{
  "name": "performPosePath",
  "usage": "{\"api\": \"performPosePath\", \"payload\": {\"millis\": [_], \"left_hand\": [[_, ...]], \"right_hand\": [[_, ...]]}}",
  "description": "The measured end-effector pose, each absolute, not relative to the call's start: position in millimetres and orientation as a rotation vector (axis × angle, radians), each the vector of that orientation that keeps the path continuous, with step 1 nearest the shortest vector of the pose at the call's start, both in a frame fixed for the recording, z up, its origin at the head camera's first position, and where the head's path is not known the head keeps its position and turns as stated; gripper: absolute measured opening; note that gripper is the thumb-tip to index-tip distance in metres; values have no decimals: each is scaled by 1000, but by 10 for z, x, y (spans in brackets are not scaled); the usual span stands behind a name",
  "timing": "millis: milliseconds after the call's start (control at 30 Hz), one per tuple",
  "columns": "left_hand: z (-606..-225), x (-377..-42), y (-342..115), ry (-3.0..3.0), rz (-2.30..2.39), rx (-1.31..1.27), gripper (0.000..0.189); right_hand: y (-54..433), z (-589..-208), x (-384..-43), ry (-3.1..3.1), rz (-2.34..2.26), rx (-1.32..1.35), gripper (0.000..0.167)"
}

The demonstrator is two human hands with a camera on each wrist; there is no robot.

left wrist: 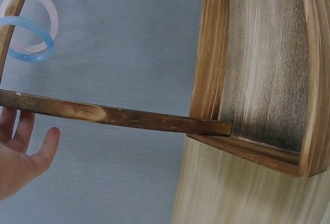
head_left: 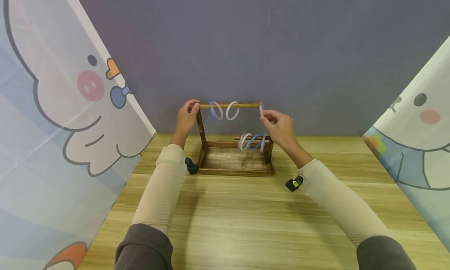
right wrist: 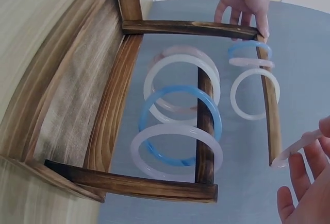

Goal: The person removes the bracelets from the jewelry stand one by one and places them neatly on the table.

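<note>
A dark-stained wooden rack [head_left: 201, 131] carries two horizontal bars. My left hand [head_left: 187, 119] grips the rack's upper left corner, where the upright meets the upper bar [head_left: 247, 105]. At that bar's free right end, my right hand [head_left: 281, 127] pinches a pale, translucent bangle [right wrist: 301, 144] between thumb and fingers. The bangle touches the bar's tip; whether it is around the tip, I cannot tell. Further left on the upper bar hang a blue bangle [right wrist: 250, 43], a pink bangle [right wrist: 252, 63] and a white bangle [right wrist: 233, 95].
Several bangles, including a blue one [right wrist: 142, 118] and a lavender one [right wrist: 178, 129], hang on the shorter lower bar [right wrist: 204, 154]. The rack's shallow tray base [head_left: 225, 160] stands on the wooden table [head_left: 228, 219]. Behind it rises a grey panel [head_left: 246, 47]; cartoon-printed sheets flank the sides.
</note>
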State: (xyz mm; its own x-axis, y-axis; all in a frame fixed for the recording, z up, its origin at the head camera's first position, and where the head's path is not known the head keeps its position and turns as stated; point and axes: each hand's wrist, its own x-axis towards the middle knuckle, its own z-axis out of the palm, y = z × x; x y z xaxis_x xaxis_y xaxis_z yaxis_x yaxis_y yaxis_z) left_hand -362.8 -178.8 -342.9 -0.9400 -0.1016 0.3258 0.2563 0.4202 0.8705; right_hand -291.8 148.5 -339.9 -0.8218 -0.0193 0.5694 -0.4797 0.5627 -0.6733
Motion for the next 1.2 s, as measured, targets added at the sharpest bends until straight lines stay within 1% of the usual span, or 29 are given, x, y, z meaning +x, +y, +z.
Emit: {"api": "performPosePath", "payload": {"millis": [200,533,967,1200], "left_hand": [[-3425,-3626,-1792,-2363,-1539,-118,35],[-3437,-3638,-1791,-2375,-1532,-124,40],[-3442,-3636,-1798,-2367,-1537,-112,37],[-3440,-3631,-1788,-2370,-1515,-112,37]], "right_hand": [[1457,-3433,-2819,-2281,1165,504,22],[1377,-3574,-2665,-2293,1011,754,20],[1240,-3853,-2513,-2305,793,1228,19],[1195,-3978,-2469,-2286,721,1393,17]]}}
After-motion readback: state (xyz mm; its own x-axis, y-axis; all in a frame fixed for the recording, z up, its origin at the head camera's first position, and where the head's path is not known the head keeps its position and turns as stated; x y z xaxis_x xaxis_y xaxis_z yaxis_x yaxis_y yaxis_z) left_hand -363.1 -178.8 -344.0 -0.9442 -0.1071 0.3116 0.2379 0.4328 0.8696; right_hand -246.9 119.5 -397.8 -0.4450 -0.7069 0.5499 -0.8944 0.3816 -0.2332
